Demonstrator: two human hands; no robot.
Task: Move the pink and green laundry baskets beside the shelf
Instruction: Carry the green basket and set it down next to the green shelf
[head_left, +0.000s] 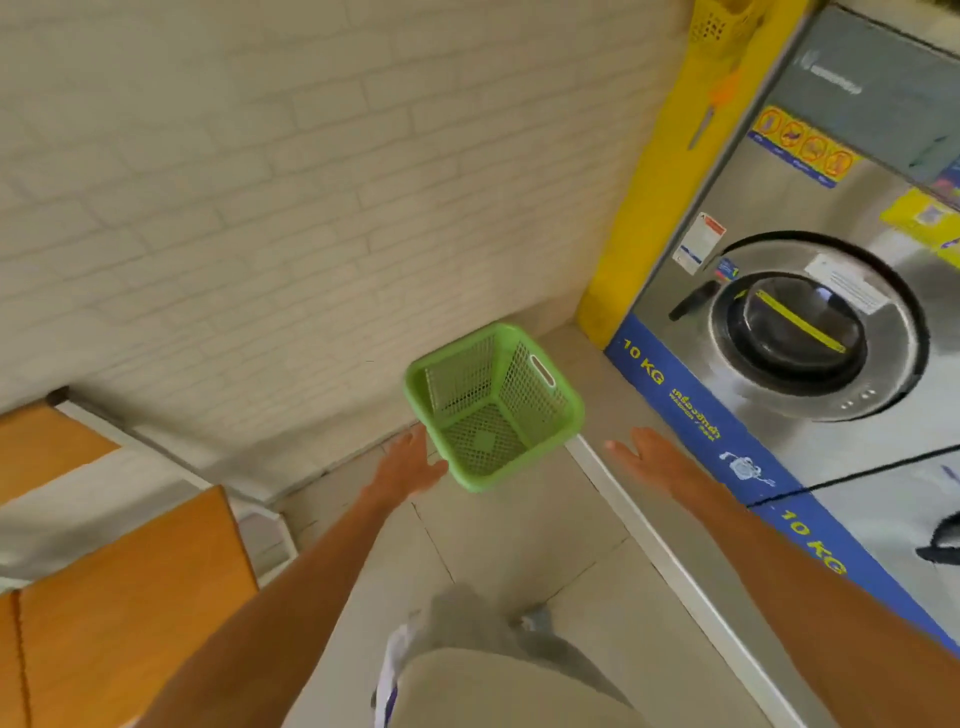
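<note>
Both bare arms reach forward and down, nearly straight at the elbows. The left hand (410, 467) is open, fingers spread and pointing ahead, palm turned inward; nothing is in its grip. The right hand (647, 457) is likewise open, flat, fingers extended and slightly splayed, palm turned inward and down. The two hands are well apart, level with each other.

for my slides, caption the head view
Both open hands, left hand and right hand, reach toward green basket beside washing machine.
</note>
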